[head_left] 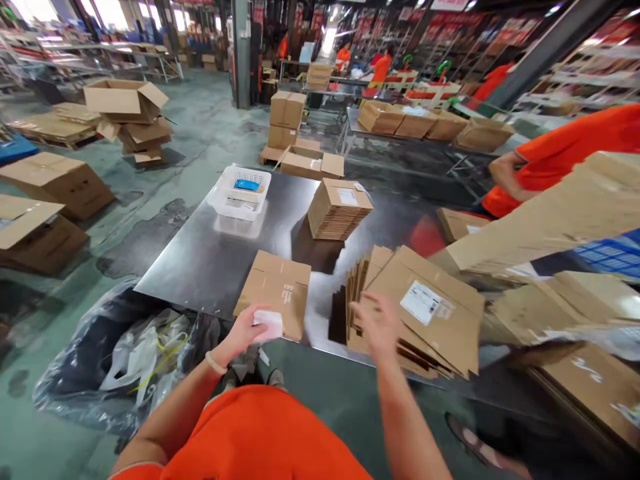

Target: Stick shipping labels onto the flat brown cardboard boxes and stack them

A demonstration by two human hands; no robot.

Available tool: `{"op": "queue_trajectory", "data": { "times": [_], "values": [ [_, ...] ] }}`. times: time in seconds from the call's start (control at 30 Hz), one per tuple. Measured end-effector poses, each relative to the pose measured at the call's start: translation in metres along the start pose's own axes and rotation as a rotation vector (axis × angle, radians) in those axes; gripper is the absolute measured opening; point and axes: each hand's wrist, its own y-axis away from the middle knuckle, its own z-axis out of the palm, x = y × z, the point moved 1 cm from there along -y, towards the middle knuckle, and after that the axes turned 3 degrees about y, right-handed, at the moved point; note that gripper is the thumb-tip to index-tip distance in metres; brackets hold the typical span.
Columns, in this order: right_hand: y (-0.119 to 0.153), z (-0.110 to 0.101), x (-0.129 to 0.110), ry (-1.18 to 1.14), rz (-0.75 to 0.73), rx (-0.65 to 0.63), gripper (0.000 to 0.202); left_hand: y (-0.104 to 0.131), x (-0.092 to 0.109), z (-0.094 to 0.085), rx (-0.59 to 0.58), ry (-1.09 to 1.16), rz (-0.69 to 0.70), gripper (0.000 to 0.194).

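My left hand (244, 333) pinches a small white paper slip (270, 325). It is above the near edge of a flat folded carton (280, 287) with print on its face. At the right, my right hand (377, 327) is slightly blurred, its fingers spread at the left side of a fanned pile of flattened cartons (450, 313). Whether it touches them I cannot tell. A white label (420, 301) is stuck on the top carton. Farther back stands a neat stack of folded cartons (340, 210), also labelled on top.
A white plastic basket (240, 193) holds a blue packet on the metal table (195, 267). Left of the table is a bin lined with a plastic bag (90, 380), holding plastic scraps. A co-worker in orange (575, 153) stands at the right beside more cartons (565, 307).
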Motion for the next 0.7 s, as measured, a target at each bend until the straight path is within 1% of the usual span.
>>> {"op": "queue_trajectory", "data": {
  "times": [0.07, 0.1, 0.13, 0.17, 0.2, 0.23, 0.27, 0.3, 0.33, 0.37, 0.4, 0.43, 0.47, 0.5, 0.57, 0.6, 0.7],
  "values": [
    [0.049, 0.068, -0.036, -0.380, -0.003, -0.518, 0.050, -0.008, 0.006, 0.001, 0.070, 0.045, -0.005, 0.044],
    [0.072, 0.097, -0.050, -0.522, 0.024, -0.723, 0.047, -0.013, 0.009, -0.001, 0.125, 0.073, -0.014, 0.045],
    [0.091, 0.121, -0.061, -0.607, 0.073, -0.874, 0.042, -0.017, 0.011, -0.005, 0.195, 0.106, -0.029, 0.047],
    [0.105, 0.139, -0.068, -0.666, 0.150, -0.927, 0.042, -0.021, 0.012, -0.010, 0.278, 0.148, -0.051, 0.050],
    [0.115, 0.151, -0.072, -0.706, 0.226, -0.940, 0.043, -0.024, 0.012, -0.015, 0.357, 0.194, -0.076, 0.054],
    [0.120, 0.158, -0.074, -0.732, 0.296, -0.908, 0.043, -0.024, 0.011, -0.020, 0.423, 0.239, -0.104, 0.057],
    [0.120, 0.162, -0.075, -0.750, 0.350, -0.853, 0.042, -0.023, 0.008, -0.023, 0.461, 0.280, -0.130, 0.060],
    [0.118, 0.164, -0.075, -0.761, 0.379, -0.800, 0.042, -0.020, 0.004, -0.026, 0.462, 0.306, -0.148, 0.065],
    [0.114, 0.164, -0.075, -0.767, 0.390, -0.752, 0.044, -0.015, 0.000, -0.026, 0.424, 0.313, -0.154, 0.071],
    [0.109, 0.165, -0.076, -0.770, 0.389, -0.721, 0.047, -0.010, -0.005, -0.025, 0.357, 0.298, -0.150, 0.078],
    [0.105, 0.166, -0.077, -0.770, 0.384, -0.708, 0.048, -0.006, -0.010, -0.023, 0.285, 0.270, -0.134, 0.085],
    [0.100, 0.167, -0.077, -0.767, 0.380, -0.712, 0.047, -0.002, -0.015, -0.021, 0.230, 0.237, -0.115, 0.087],
    [0.097, 0.169, -0.077, -0.763, 0.378, -0.724, 0.045, 0.000, -0.019, -0.020, 0.196, 0.205, -0.100, 0.082],
    [0.095, 0.171, -0.076, -0.756, 0.378, -0.741, 0.041, 0.000, -0.024, -0.019, 0.187, 0.179, -0.096, 0.073],
    [0.093, 0.175, -0.073, -0.726, 0.387, -0.766, 0.036, -0.003, -0.031, -0.018, 0.206, 0.146, -0.117, 0.054],
    [0.093, 0.176, -0.070, -0.706, 0.387, -0.765, 0.035, -0.007, -0.034, -0.018, 0.218, 0.132, -0.131, 0.047],
    [0.096, 0.177, -0.059, -0.619, 0.337, -0.703, 0.035, -0.017, -0.042, -0.017, 0.248, 0.067, -0.145, 0.041]
  ]
}}
